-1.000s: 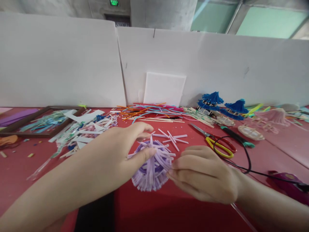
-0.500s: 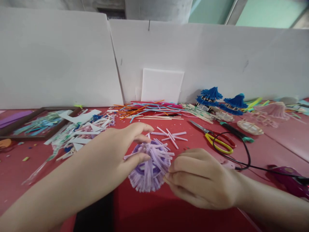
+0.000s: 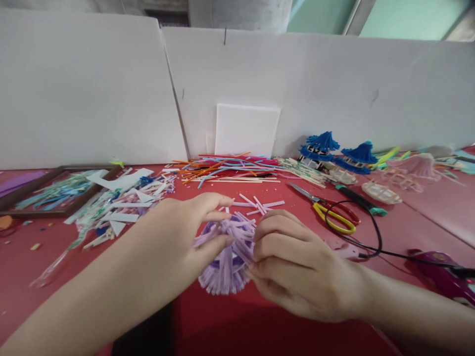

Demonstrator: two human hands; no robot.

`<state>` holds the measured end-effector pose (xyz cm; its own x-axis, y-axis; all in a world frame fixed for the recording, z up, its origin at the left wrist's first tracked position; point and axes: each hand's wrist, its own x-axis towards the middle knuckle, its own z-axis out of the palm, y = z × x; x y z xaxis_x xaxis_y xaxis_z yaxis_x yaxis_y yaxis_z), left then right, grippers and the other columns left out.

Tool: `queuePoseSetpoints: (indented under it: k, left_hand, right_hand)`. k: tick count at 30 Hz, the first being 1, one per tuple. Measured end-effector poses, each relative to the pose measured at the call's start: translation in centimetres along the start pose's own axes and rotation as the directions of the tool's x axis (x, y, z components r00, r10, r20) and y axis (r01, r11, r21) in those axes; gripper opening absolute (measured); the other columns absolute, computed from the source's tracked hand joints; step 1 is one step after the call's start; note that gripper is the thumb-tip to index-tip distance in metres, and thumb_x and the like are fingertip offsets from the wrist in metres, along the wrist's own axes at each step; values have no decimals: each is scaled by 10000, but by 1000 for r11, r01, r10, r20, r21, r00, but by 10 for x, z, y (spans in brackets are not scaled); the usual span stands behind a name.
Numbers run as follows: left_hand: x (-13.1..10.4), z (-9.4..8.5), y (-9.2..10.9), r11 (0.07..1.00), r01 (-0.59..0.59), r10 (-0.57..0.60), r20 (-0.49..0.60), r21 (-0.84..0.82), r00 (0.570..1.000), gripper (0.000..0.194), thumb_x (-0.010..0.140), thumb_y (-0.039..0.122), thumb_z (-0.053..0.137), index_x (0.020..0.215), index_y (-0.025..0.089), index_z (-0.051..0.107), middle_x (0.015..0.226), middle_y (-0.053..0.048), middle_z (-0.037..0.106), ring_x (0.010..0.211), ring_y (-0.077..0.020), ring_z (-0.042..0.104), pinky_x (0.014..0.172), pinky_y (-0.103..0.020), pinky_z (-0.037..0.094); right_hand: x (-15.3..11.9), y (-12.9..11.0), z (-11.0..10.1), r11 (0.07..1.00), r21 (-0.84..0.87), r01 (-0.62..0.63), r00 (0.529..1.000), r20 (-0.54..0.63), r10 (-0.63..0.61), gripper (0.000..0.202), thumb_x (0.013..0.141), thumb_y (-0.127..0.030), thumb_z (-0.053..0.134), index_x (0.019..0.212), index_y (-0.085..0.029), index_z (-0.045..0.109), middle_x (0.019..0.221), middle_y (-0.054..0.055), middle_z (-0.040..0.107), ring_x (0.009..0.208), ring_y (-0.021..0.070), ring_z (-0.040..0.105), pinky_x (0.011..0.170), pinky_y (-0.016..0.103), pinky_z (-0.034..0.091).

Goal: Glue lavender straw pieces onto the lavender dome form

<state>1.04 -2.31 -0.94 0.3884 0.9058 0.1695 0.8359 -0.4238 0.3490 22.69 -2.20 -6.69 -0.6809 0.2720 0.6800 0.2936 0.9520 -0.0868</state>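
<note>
A small lilac pipe-cleaner model (image 3: 225, 262) with a tiered, fringed roof and a darker purple ring sits in front of me at the centre. My left hand (image 3: 202, 222) curves around its upper left side, the thumb in front and the fingers behind the peak. From the right, my right hand (image 3: 297, 262) pinches at the roof's right edge, where lilac strands run into its fingertips. Its fingers hide that edge. Just behind the model lie several cut lilac pipe-cleaner pieces (image 3: 274, 203), partly covered by my right hand.
Red-and-yellow-handled scissors (image 3: 334, 217), a green-and-black tool (image 3: 358, 200) and a purple glue gun (image 3: 441, 272) with a black cable lie right. Blue-roofed models (image 3: 319, 146) stand behind. Coloured pipe cleaners (image 3: 230, 168) lie at the back; scraps (image 3: 126, 202) and a brown frame (image 3: 61, 215) left.
My right hand has moved slightly up and left, over the roof's right edge, and now covers part of the loose pieces. My left hand stays around the model. The view has shifted slightly.
</note>
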Motion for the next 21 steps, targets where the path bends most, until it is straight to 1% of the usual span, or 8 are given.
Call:
queuePoseSetpoints:
  k: [3, 6, 9, 12, 15, 18, 21]
  left_hand:
    - [-1, 1, 2, 1000, -3, 3, -17, 9, 1000, 292, 868, 439, 534, 1104, 305, 641, 1095, -41, 764, 941, -315, 738, 764, -415, 567]
    - [0, 2, 5, 1000, 21, -20, -23, 17, 1000, 319, 863, 428, 521, 1131, 291, 629, 1078, -53, 763, 924, -328, 734, 751, -434, 564]
    - [0, 3, 8, 999, 36, -36, -14, 13, 999, 344, 863, 425, 511, 1153, 275, 619, 1075, -68, 759, 923, -340, 731, 745, -450, 564]
    - [0, 3, 10, 999, 45, -45, -9, 3, 999, 347, 861, 410, 510, 1167, 283, 611, 1096, -63, 754, 937, -335, 729, 751, -455, 566]
    - [0, 3, 12, 998, 56, -56, -15, 15, 998, 381, 863, 427, 493, 1199, 284, 602, 1101, -71, 753, 933, -349, 727, 743, -479, 567]
    - [-1, 2, 13, 997, 66, -65, -24, 31, 998, 443, 862, 476, 486, 1237, 265, 592, 1053, -94, 764, 911, -369, 729, 734, -492, 567]
    - [-1, 3, 13, 997, 71, -70, -20, 26, 997, 450, 863, 480, 482, 1246, 269, 585, 1048, -96, 767, 943, -377, 724, 741, -498, 567]
  right_hand:
    - [-1, 1, 2, 1000, 10, 1, 1000, -7, -1, 163, 859, -74, 607, 712, -142, 625, 735, 36, 641, 782, 162, 561, 758, 346, 487]
    - [-1, 1, 2, 1000, 10, 10, 1000, -14, -10, 163, 855, -70, 600, 708, -139, 619, 732, 41, 645, 773, 164, 559, 752, 352, 483]
    - [-1, 1, 1, 1000, 4, 10, 1000, -12, -10, 174, 868, -80, 579, 709, -144, 612, 729, 34, 643, 774, 163, 554, 778, 365, 485]
    - [-1, -1, 1, 1000, -6, 4, 1000, -7, -4, 166, 873, -76, 574, 726, -144, 610, 731, 30, 626, 776, 161, 556, 786, 365, 485]
    - [-2, -2, 2, 1000, -14, -13, 1000, -2, 13, 187, 886, -70, 553, 728, -152, 609, 740, 33, 609, 787, 163, 557, 760, 346, 489]
    - [-2, -3, 3, 1000, -12, -24, 1000, 11, 24, 206, 885, -70, 549, 707, -158, 602, 742, 38, 600, 790, 170, 554, 741, 341, 487]
    - [-2, -3, 3, 1000, 5, -12, 1000, 16, 12, 200, 878, -70, 558, 698, -147, 601, 739, 43, 604, 787, 173, 555, 737, 346, 486]
